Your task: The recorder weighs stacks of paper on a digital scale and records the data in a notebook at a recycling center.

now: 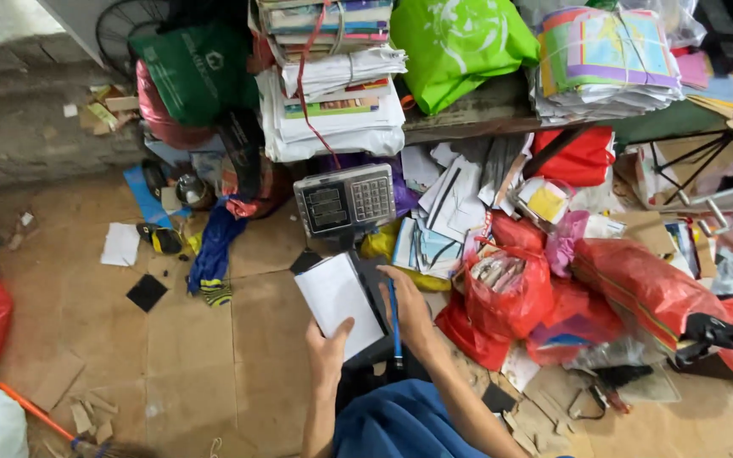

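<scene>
Hands low centre: left hand point(326, 346) fingers grip flat white notepad point(338, 304); right hand point(407, 307) pinches thin blue pen point(394, 324), forearm angled up-left.

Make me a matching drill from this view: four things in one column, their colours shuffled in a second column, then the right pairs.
Things:
1. pen in the right hand
2. notepad held by the left hand
3. bag on the shelf beside the tied book stack
4. bag of papers right of the hands

Colours:
A. red
B. white
C. blue
D. bright green

Pairs: 1-C, 2-B, 3-D, 4-A
</scene>
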